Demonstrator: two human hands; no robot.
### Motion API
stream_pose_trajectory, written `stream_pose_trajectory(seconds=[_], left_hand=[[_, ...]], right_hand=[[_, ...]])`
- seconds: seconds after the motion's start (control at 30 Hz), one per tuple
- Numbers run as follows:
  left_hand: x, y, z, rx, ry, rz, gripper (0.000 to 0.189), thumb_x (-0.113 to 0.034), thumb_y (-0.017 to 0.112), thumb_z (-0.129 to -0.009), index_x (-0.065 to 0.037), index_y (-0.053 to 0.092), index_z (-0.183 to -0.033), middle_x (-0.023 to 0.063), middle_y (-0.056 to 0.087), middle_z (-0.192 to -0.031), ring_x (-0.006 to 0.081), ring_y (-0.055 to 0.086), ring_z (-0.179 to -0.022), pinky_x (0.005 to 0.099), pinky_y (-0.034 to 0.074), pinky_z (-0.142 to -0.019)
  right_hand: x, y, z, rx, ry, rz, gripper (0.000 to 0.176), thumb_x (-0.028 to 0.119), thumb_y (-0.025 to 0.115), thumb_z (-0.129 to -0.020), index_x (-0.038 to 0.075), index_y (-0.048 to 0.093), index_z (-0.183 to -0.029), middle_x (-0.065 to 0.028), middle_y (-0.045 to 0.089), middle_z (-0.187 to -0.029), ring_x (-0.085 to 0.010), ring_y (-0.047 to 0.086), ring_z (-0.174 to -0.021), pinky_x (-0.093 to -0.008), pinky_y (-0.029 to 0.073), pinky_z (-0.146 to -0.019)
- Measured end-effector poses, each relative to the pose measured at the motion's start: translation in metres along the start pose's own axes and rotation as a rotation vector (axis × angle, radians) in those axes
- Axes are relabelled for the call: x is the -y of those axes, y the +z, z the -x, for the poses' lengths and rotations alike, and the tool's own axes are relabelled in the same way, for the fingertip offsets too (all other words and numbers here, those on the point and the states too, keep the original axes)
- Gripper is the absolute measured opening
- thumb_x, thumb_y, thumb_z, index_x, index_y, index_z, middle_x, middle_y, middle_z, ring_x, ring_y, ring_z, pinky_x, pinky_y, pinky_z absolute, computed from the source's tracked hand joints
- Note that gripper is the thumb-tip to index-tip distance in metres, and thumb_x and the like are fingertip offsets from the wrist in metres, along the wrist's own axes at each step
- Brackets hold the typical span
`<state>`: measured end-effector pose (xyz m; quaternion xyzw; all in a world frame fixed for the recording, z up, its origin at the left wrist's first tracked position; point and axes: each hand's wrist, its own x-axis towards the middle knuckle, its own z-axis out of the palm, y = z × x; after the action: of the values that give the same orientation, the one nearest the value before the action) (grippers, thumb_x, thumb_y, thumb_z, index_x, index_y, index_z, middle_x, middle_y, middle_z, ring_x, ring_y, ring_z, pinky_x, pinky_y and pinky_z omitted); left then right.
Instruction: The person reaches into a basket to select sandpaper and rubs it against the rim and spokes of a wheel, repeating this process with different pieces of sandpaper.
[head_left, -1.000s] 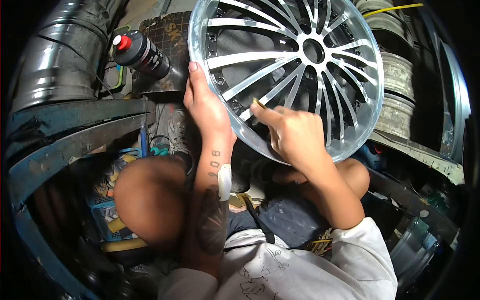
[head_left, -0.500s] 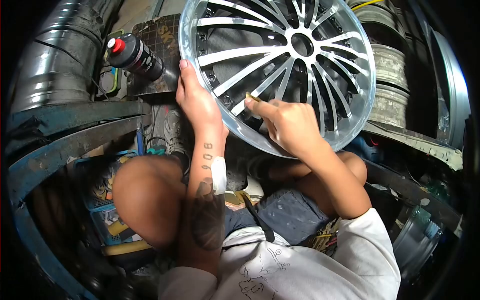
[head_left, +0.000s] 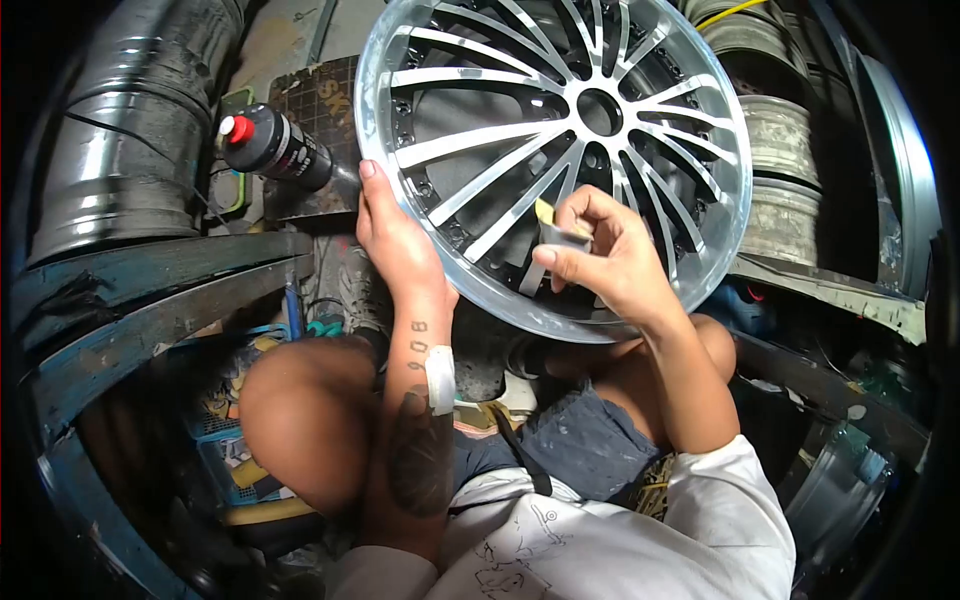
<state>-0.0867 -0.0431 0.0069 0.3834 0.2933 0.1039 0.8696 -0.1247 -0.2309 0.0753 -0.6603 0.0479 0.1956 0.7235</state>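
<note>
A large wheel rim (head_left: pixel 457 146) with polished silver spokes and dark gaps fills the upper middle. My left hand (head_left: pixel 398 240) lies against the rim's lower left edge, its thumb up along the outer lip and its other fingers mostly hidden. Over the lower spokes, my right hand (head_left: pixel 618 258) pinches a small folded piece of sandpaper (head_left: pixel 566 236), grey on one face, with a yellowish bit at its upper left. The folded piece appears raised off the spokes.
A dark bottle with a red and white cap (head_left: pixel 275 148) lies tilted on a worn board (head_left: pixel 318 100) at the left. Stacked rims (head_left: pixel 780 135) stand at the right. Metal frame bars (head_left: pixel 170 285) flank my knees, and a blue basket (head_left: pixel 225 465) holds scraps at lower left.
My right hand has moved right from the lower left spokes and turned, showing the folded piece between its fingers. The rim and my left hand appear slightly lower in view.
</note>
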Motion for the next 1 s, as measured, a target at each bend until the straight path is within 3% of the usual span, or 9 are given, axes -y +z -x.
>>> stream_pose_trajectory(seconds=[0.03, 0.13, 0.2, 0.37, 0.47, 0.6, 0.77, 0.87, 1.0], left_hand=[[0.001, -0.002, -0.001, 0.017, -0.001, 0.011, 0.055, -0.045, 0.050, -0.112, 0.004, 0.061, -0.135, 0.0130, 0.067, -0.130, 0.0223, 0.066, -0.114, 0.0364, 0.052, -0.100], [-0.002, 0.001, 0.001, 0.033, -0.014, -0.006, 0.056, -0.046, 0.045, -0.114, 0.003, 0.056, -0.140, 0.0155, 0.068, -0.131, 0.0264, 0.070, -0.113, 0.0409, 0.057, -0.100], [-0.004, 0.000, 0.001, 0.054, -0.032, 0.011, 0.054, -0.046, 0.050, -0.112, 0.002, 0.061, -0.133, 0.0128, 0.069, -0.125, 0.0223, 0.068, -0.111, 0.0362, 0.055, -0.097], [-0.003, 0.001, 0.003, 0.043, -0.044, 0.063, 0.053, -0.045, 0.050, -0.112, 0.003, 0.062, -0.131, 0.0129, 0.069, -0.123, 0.0218, 0.069, -0.108, 0.0359, 0.056, -0.094], [0.000, -0.004, -0.003, 0.032, -0.012, 0.001, 0.054, -0.045, 0.047, -0.113, 0.002, 0.058, -0.137, 0.0149, 0.070, -0.124, 0.0250, 0.072, -0.107, 0.0403, 0.060, -0.094], [0.002, -0.003, -0.002, 0.036, 0.018, 0.015, 0.053, -0.045, 0.048, -0.113, 0.002, 0.059, -0.136, 0.0137, 0.070, -0.122, 0.0222, 0.072, -0.105, 0.0373, 0.059, -0.093], [0.007, -0.009, -0.005, 0.036, 0.025, -0.059, 0.049, -0.043, 0.049, -0.113, 0.001, 0.063, -0.130, 0.0125, 0.071, -0.118, 0.0206, 0.071, -0.103, 0.0361, 0.058, -0.092], [0.009, -0.005, -0.005, -0.029, 0.021, 0.006, 0.051, -0.043, 0.054, -0.112, 0.004, 0.071, -0.121, 0.0037, 0.069, -0.110, 0.0112, 0.059, -0.100, 0.0287, 0.046, -0.092], [0.008, -0.002, -0.004, -0.043, 0.029, 0.038, 0.051, -0.043, 0.055, -0.111, 0.005, 0.072, -0.117, 0.0035, 0.070, -0.106, 0.0109, 0.058, -0.099, 0.0285, 0.046, -0.092]], right_hand=[[0.000, 0.003, 0.004, 0.059, 0.044, -0.086, 0.029, 0.005, 0.082, -0.092, 0.008, 0.053, -0.088, -0.0023, 0.066, -0.087, -0.0068, 0.064, -0.071, -0.0242, 0.053, -0.062], [-0.012, 0.006, 0.005, 0.145, 0.102, -0.235, 0.022, 0.010, 0.072, -0.099, 0.007, 0.057, -0.083, -0.0042, 0.066, -0.081, -0.0112, 0.066, -0.071, -0.0272, 0.054, -0.066], [-0.011, 0.004, 0.007, 0.121, 0.178, -0.349, 0.022, 0.010, 0.070, -0.097, 0.007, 0.057, -0.080, -0.0034, 0.063, -0.077, -0.0110, 0.060, -0.065, -0.0278, 0.050, -0.065], [-0.013, 0.003, 0.010, 0.081, 0.189, -0.396, 0.019, 0.008, 0.071, -0.094, 0.011, 0.053, -0.095, -0.0012, 0.055, -0.089, -0.0139, 0.052, -0.077, -0.0308, 0.045, -0.076], [-0.026, -0.001, 0.012, 0.179, 0.258, -0.646, 0.018, 0.008, 0.069, -0.096, 0.013, 0.055, -0.107, -0.0016, 0.059, -0.101, -0.0127, 0.055, -0.089, -0.0287, 0.045, -0.081], [-0.025, -0.001, 0.012, 0.157, 0.262, -0.790, 0.020, 0.020, 0.066, -0.105, 0.008, 0.059, -0.119, -0.0086, 0.059, -0.101, -0.0207, 0.057, -0.089, -0.0330, 0.048, -0.084], [-0.027, 0.005, 0.011, -0.021, 0.256, -0.553, 0.019, 0.019, 0.068, -0.105, 0.006, 0.065, -0.119, -0.0039, 0.066, -0.088, -0.0152, 0.062, -0.070, -0.0279, 0.050, -0.066], [-0.023, 0.002, 0.011, -0.053, 0.203, -0.224, 0.025, 0.016, 0.071, -0.103, 0.005, 0.071, -0.125, -0.0048, 0.069, -0.089, -0.0143, 0.062, -0.069, -0.0257, 0.050, -0.066], [-0.021, 0.013, 0.006, -0.146, -0.525, 0.982, 0.029, 0.010, 0.080, -0.092, 0.008, 0.078, -0.121, -0.0069, 0.074, -0.085, -0.0176, 0.065, -0.063, -0.0302, 0.054, -0.062]])
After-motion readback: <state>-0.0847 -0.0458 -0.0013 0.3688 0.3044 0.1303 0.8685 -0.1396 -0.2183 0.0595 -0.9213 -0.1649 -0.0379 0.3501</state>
